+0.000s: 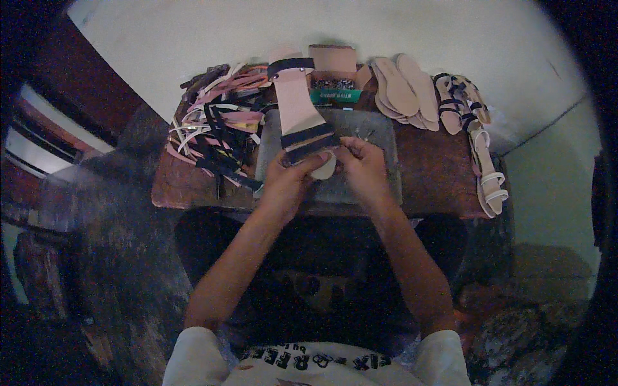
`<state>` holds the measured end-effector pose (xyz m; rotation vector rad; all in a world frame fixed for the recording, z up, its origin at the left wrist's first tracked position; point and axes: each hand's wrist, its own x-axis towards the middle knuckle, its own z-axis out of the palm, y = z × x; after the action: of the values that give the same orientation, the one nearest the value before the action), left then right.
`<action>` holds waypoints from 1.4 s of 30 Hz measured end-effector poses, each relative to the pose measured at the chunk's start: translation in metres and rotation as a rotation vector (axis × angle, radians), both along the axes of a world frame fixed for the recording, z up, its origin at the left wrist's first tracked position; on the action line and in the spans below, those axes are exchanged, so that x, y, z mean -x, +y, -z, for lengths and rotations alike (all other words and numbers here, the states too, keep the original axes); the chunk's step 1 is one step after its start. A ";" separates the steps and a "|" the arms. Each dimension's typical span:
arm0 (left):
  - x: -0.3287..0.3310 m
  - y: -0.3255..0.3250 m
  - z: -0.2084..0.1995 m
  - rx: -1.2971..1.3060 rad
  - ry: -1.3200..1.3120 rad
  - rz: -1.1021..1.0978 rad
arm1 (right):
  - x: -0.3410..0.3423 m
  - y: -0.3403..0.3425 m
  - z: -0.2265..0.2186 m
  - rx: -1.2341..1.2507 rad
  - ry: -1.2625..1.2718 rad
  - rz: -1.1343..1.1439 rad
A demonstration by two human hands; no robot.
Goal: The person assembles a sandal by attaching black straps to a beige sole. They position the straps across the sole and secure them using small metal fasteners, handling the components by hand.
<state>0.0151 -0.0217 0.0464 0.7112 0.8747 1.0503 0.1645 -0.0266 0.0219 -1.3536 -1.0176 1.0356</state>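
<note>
Above the grey work slab I hold a pale pink sandal by its toe end, its heel pointing away toward the wall. Two black straps cross the front part, and another black strap with small metal studs crosses near the heel. My left hand is closed around the left side of the toe, thumb over the sole near the front straps. At the opposite edge, my right hand has its fingers pinched together beside the strap ends. Whether those fingers grip the strap itself is hard to make out.
A tangled heap of coloured straps covers the table's left side. Behind the slab stands an opened box of small nails. Several loose insoles lie to its right, beyond them black-strapped sandals and white-strapped sandals near the right edge.
</note>
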 end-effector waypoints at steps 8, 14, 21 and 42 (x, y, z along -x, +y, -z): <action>0.022 0.015 0.002 -0.288 0.196 -0.191 | -0.032 0.001 -0.029 -0.141 -0.342 0.012; 0.028 0.016 0.006 -0.162 0.284 -0.151 | -0.029 -0.004 -0.034 -0.263 -0.433 0.024; 0.026 0.016 0.017 -0.227 0.374 -0.197 | -0.016 -0.009 -0.048 -0.475 -0.480 -0.010; 0.021 0.015 0.005 -0.029 0.102 -0.167 | -0.020 -0.014 -0.060 -0.566 -0.680 -0.147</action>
<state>-0.0062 -0.0070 0.0416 0.7298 1.0222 1.1854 0.1847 -0.0403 0.0815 -1.1686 -1.7754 0.3114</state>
